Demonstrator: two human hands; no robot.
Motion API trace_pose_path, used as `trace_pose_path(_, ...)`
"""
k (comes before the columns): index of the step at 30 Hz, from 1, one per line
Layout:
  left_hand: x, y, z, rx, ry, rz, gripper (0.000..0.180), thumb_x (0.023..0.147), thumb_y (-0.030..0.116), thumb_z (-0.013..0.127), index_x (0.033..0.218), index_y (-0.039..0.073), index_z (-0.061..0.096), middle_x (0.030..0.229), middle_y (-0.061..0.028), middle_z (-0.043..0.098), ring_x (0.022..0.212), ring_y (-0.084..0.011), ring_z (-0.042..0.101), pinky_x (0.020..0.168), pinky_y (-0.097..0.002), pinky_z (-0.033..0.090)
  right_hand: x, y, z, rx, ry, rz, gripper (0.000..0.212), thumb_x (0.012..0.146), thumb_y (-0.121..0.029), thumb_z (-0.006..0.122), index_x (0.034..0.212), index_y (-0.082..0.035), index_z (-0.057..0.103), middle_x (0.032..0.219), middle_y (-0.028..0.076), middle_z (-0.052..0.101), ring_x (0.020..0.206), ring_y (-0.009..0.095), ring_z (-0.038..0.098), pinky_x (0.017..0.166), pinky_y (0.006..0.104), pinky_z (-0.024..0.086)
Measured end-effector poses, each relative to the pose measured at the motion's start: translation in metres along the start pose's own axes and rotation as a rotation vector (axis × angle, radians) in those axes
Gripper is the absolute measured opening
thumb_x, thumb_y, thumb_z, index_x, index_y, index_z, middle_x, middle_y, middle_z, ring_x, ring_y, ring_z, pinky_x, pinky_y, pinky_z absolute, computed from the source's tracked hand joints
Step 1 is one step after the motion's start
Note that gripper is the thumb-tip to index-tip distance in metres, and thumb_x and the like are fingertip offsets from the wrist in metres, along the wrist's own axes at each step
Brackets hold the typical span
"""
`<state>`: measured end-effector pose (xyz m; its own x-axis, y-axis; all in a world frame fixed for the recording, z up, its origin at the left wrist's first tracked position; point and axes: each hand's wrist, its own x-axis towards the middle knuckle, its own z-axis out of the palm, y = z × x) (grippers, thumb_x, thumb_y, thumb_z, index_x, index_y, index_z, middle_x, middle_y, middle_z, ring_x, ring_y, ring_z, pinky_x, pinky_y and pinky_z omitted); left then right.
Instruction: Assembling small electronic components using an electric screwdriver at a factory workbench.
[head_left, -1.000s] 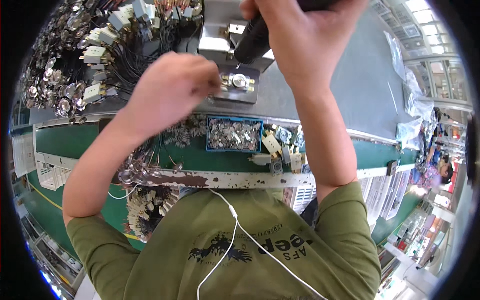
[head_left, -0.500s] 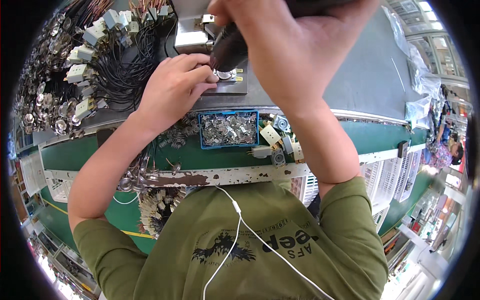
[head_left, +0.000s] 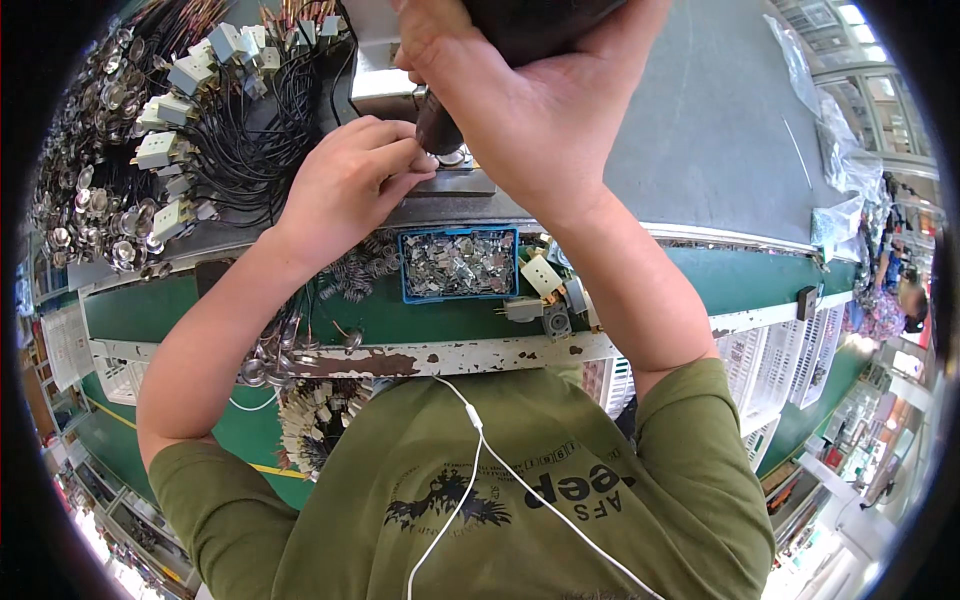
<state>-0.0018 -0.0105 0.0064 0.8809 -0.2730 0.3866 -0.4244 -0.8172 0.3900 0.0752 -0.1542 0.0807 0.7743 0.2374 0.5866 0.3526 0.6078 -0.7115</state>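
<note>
A blue tray (head_left: pixel 460 297) on the green ledge (head_left: pixel 720 272) is heaped with small flat metal pieces (head_left: pixel 458 262). White slatted crates (head_left: pixel 785 350) stand under the right of the counter (head_left: pixel 700 150); what they contain is hard to make out.

The counter top is grey. Its left side is crowded with shiny round metal caps (head_left: pixel 120 220), cream connector blocks (head_left: pixel 155 150) and a tangle of black wires (head_left: pixel 270 145). Clear plastic bags (head_left: pixel 845 155) lie along its right edge. Dark coil springs (head_left: pixel 355 272) lie left of the tray, and more connector blocks sit to its right, partly behind the right forearm. A white rail (head_left: pixel 480 353) with chipped paint borders the ledge. Beyond, the floor (head_left: pixel 235 435) is green with a yellow line, and another person (head_left: pixel 885 308) shows at the far right.

The right hand (head_left: pixel 530 120) has its grip clamped around a black screwdriver-type tool (head_left: pixel 535 30), whose upper end is cut off. The tool's narrow end points down at a round metal part (head_left: pixel 455 158) above a metal block (head_left: pixel 455 184). The left hand (head_left: pixel 350 175) has its fingertips together beside that part; whether they pinch anything, I cannot tell. The tool and fingers hide most of the part.
</note>
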Motion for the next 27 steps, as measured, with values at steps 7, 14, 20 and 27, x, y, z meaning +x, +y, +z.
trace_pose_path(7,0.002,-0.001,0.001,-0.046,-0.002,-0.006,0.013,0.08,0.005,0.075,0.09,0.006,0.068,0.097,-0.0072,0.066,0.092,-0.0294,0.063,0.082,-0.0411,0.053,0.015,-0.002,0.006,0.022,0.017,-0.028,0.075,0.087,0.008,0.073,0.146,-0.003,0.029,0.107,0.011,0.063,0.098,0.018,0.066,0.076,0.0302,0.058)
trace_pose_path(14,0.006,0.007,-0.003,-0.143,-0.058,-0.348,0.022,0.09,0.019,0.076,0.092,0.002,0.063,0.094,-0.0125,0.066,0.096,-0.0339,0.065,0.084,-0.0433,0.053,0.034,0.01,0.006,-0.113,-0.389,-0.008,0.07,0.086,-0.007,0.077,0.143,-0.006,0.037,0.103,0.007,0.063,0.09,0.015,0.064,0.08,0.0316,0.055)
trace_pose_path(20,0.012,-0.002,-0.007,-0.095,-0.272,-0.33,0.035,0.088,0.029,0.078,0.09,0.0,0.06,0.089,-0.0157,0.068,0.09,-0.0368,0.068,0.078,-0.0453,0.055,0.02,0.002,0.008,-0.145,-0.304,0.001,0.07,0.085,0.0,0.077,0.142,-0.005,0.036,0.105,0.009,0.064,0.09,0.015,0.067,0.076,0.0293,0.057)
trace_pose_path(27,0.006,-0.012,0.007,-0.126,-0.179,-0.231,0.035,0.089,0.03,0.078,0.09,0.0,0.06,0.088,-0.0166,0.067,0.09,-0.0371,0.068,0.078,-0.046,0.055,0.015,0.004,0.008,-0.13,-0.306,0.028,0.076,0.086,0.004,0.075,0.146,-0.003,0.03,0.111,0.01,0.061,0.095,0.016,0.067,0.079,0.0298,0.058)
